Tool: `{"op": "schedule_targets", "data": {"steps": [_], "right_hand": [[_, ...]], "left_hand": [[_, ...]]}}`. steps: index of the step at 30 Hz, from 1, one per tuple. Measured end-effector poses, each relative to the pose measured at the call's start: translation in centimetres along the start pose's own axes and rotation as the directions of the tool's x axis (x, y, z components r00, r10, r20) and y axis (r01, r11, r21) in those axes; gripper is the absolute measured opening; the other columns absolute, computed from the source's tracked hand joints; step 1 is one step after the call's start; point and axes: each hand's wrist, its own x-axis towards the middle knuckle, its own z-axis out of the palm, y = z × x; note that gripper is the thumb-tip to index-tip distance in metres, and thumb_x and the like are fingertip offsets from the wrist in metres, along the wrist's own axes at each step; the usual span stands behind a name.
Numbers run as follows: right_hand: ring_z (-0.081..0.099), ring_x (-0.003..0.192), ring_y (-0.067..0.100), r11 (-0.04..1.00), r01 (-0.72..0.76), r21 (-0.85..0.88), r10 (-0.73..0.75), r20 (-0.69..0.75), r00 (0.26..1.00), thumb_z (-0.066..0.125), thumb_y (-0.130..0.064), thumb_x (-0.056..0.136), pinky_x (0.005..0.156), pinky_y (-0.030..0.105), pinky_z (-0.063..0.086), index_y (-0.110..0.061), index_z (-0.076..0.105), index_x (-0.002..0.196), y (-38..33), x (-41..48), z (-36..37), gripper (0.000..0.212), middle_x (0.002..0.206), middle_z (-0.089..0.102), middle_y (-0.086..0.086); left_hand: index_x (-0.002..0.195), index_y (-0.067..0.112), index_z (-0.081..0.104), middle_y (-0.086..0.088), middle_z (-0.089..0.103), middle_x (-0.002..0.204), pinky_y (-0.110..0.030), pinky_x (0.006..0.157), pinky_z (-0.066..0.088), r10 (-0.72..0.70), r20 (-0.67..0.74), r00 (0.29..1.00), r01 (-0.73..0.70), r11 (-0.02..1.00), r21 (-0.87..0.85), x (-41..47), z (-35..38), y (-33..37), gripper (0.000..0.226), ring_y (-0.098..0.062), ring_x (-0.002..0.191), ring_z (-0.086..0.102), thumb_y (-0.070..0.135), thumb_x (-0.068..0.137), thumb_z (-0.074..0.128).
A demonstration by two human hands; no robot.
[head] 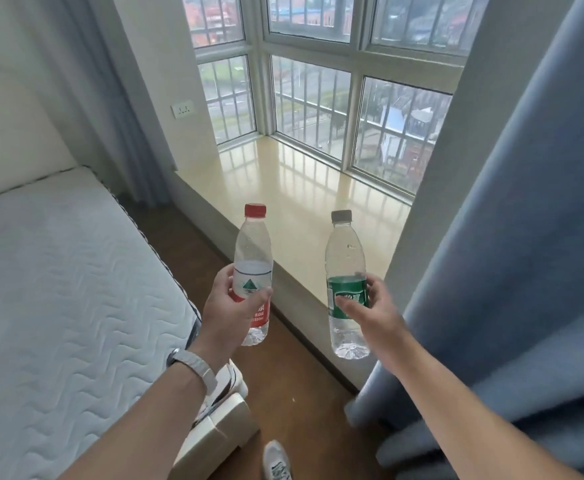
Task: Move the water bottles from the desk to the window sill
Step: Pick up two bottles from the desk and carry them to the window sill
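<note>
Before the window sill [304,188], the left hand [226,308] gripped a red-capped bottle [253,271] upright in the air, while the right hand [375,308] pinched a green-labelled bottle [346,289] beside it.

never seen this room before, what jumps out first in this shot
Two clear water bottles held upright in mid-air at centre: the red-capped bottle in the left hand and the green-label bottle in the right hand. Just beyond them lies the glossy cream sill, bare, under a big barred window. A white mattress fills the left side and a blue curtain the right.
</note>
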Motion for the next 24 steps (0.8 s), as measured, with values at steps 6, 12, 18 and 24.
{"op": "schedule_targets", "data": {"steps": [6,12,18,24], "right_hand": [[0.069,0.093,0.016,0.996,0.030,-0.086,-0.034,-0.056,0.998,0.073,-0.030,0.069,0.082,0.041,0.058,-0.037,0.053,0.112,-2.1,7.1,4.8,0.048,0.111,0.066,0.000],[0.068,0.092,0.012,0.989,0.024,-0.147,-0.032,-0.049,0.998,0.070,-0.015,0.082,0.083,0.034,0.055,-0.030,0.053,0.115,-4.0,12.0,8.9,0.040,0.111,0.065,-0.001],[0.068,0.093,0.013,0.975,0.030,-0.218,-0.019,0.056,0.998,0.069,-0.015,0.083,0.088,0.036,0.054,-0.031,0.053,0.115,-5.2,17.5,14.5,0.038,0.109,0.067,-0.001],[0.068,0.094,0.015,0.967,0.059,-0.247,-0.021,0.157,0.987,0.070,-0.023,0.079,0.075,0.029,0.051,-0.036,0.052,0.106,-6.1,22.0,19.3,0.036,0.108,0.066,-0.003]], "left_hand": [[0.133,0.033,0.046,0.004,0.060,0.119,-0.027,0.080,0.055,0.049,-0.005,0.999,-0.049,0.999,-0.002,8.3,-3.4,-0.1,0.055,-0.022,0.107,0.062,0.030,0.087,0.076],[0.131,0.031,0.048,0.003,0.063,0.116,-0.031,0.081,0.057,0.041,-0.051,0.998,-0.046,0.995,-0.084,13.4,-7.1,-0.3,0.055,-0.021,0.105,0.064,0.029,0.084,0.078],[0.129,0.026,0.049,0.004,0.064,0.111,-0.011,0.067,0.051,0.068,-0.183,0.981,-0.068,0.998,0.008,16.2,-12.4,-1.4,0.053,-0.014,0.098,0.065,0.026,0.084,0.078],[0.131,0.022,0.048,0.006,0.061,0.111,-0.001,0.064,0.045,0.056,-0.290,0.955,-0.044,0.998,0.045,18.4,-15.4,-1.5,0.052,-0.012,0.095,0.061,0.022,0.087,0.075]]}}
